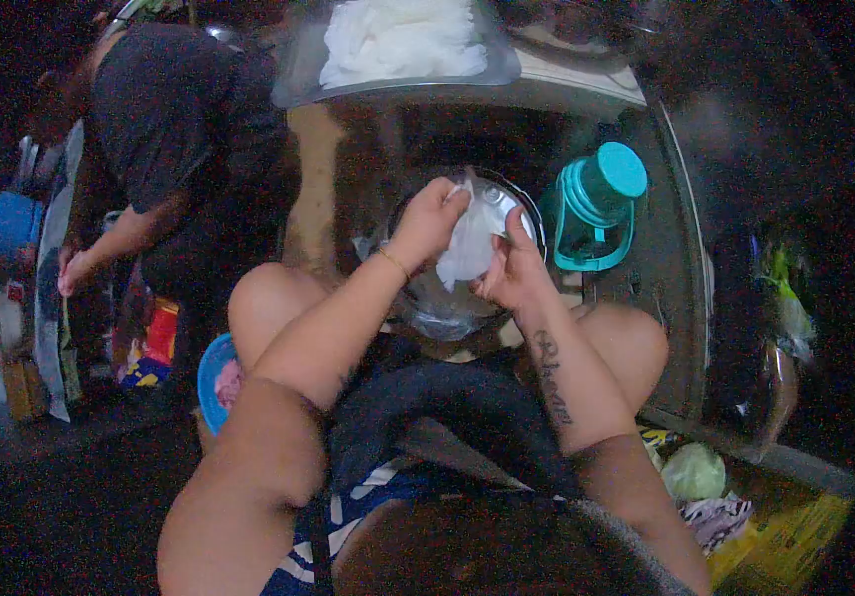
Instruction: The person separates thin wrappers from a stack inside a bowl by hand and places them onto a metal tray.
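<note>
"While the left hand (427,219) pinches the top of a white sheet (465,248), what does the right hand (519,266) do?"

"It meets the sheet's right edge. Its thumb stands up, apart from the curled fingers; whether those clamp the sheet, I cannot tell."

"And the left fingers?"

"Thumb and forefinger are together, clamped on the sheet's upper end, with the other fingers folded in."

"Where is the sheet itself?"

"Hanging over the bowl (495,195), which sits between the person's knees (269,298). It looks thin and limp, with an uneven lower edge."

"What lies around the bowl?"

"Near it on the right is a teal jug (622,173). Beyond the bowl is a tray (294,89) bearing a white heap (403,40). Left of the bowl and closer to the person's body is a blue tub (211,382) with something pink (230,382) inside, too hidden to name."

"And farther out?"

"Right of the bowl and on the wearer's side of it, a pale green cabbage (694,472) lies near something yellow (785,546). Well left of the bowl, another person (164,109) in a dark top bends forward, one bare forearm (125,238) reaching down."
</note>
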Demonstrator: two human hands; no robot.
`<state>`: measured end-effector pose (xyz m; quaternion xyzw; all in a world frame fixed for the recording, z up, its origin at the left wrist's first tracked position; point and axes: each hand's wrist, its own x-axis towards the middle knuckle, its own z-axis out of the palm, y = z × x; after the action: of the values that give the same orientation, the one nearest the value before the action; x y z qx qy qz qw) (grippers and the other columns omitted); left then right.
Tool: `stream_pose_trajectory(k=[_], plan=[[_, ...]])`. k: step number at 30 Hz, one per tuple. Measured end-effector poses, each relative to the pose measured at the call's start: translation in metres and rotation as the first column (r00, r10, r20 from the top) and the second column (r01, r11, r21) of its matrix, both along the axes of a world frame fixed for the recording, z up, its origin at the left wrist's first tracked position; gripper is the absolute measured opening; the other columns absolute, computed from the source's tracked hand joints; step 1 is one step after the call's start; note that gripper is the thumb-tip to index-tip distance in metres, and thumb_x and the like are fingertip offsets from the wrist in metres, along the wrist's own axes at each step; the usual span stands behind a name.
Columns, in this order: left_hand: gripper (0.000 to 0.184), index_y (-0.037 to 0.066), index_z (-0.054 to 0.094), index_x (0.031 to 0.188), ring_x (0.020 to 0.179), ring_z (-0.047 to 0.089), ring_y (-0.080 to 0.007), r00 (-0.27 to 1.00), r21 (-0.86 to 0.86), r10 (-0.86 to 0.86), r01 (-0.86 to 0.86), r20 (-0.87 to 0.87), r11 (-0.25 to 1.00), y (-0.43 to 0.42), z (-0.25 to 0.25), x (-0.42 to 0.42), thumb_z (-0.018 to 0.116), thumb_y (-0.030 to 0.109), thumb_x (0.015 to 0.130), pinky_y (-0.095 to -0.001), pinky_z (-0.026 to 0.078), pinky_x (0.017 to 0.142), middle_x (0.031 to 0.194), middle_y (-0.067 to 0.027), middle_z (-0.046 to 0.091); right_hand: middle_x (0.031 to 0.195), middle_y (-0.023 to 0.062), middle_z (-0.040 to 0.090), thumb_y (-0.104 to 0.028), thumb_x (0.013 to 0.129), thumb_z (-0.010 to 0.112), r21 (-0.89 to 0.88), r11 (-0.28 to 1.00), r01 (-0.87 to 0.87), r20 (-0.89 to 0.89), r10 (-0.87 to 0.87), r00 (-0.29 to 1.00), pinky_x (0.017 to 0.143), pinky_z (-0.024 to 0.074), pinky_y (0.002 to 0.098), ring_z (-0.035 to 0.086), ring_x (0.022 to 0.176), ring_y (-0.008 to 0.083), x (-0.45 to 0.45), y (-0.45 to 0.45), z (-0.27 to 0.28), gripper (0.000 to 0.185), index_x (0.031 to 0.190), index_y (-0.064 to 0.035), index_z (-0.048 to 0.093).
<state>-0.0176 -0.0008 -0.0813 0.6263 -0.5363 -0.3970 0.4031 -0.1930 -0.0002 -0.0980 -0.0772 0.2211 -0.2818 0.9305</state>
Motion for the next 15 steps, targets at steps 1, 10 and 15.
stream_pose_trajectory(k=[1,10,15], plan=[[0.026,0.002,0.058,0.091,0.074,0.058,-0.0216,1.000,0.001,-0.018,0.018,-0.016,1.000,-0.003,-0.004,0.004,0.054,0.028,0.091,-0.0349,0.046,0.069,0.082,-0.0113,0.061,0.112,0.0104,0.061,-0.047,0.088,0.054,-0.053,0.996,-0.071,0.037,0.073,0.997,0.078,0.0518,0.0406,0.060,0.099,0.0260,0.000,-0.001,-0.006,0.052,0.120,-0.0074,0.051],[0.081,-0.002,0.051,0.119,0.113,0.053,-0.0282,0.130,0.320,0.296,0.253,-0.946,0.913,0.028,0.024,-0.003,0.036,0.070,0.084,-0.0419,0.039,0.099,0.116,-0.0154,0.059,0.112,0.0082,0.060,-0.011,0.086,0.059,-0.400,0.875,0.274,-0.104,-0.340,0.935,0.083,0.0503,0.0413,0.059,0.103,0.0252,0.014,0.001,0.011,0.041,0.125,-0.0059,0.047],[0.047,0.002,0.054,0.108,0.094,0.061,-0.0270,0.298,0.230,0.134,0.315,-0.945,0.921,0.019,-0.017,-0.012,0.050,0.045,0.091,-0.0391,0.048,0.084,0.103,-0.0135,0.063,0.107,0.0080,0.061,-0.008,0.085,0.059,-0.531,0.813,0.239,-0.330,-0.459,0.825,0.080,0.0506,0.0382,0.060,0.095,0.0226,0.013,0.000,-0.010,0.035,0.119,-0.0044,0.051]])
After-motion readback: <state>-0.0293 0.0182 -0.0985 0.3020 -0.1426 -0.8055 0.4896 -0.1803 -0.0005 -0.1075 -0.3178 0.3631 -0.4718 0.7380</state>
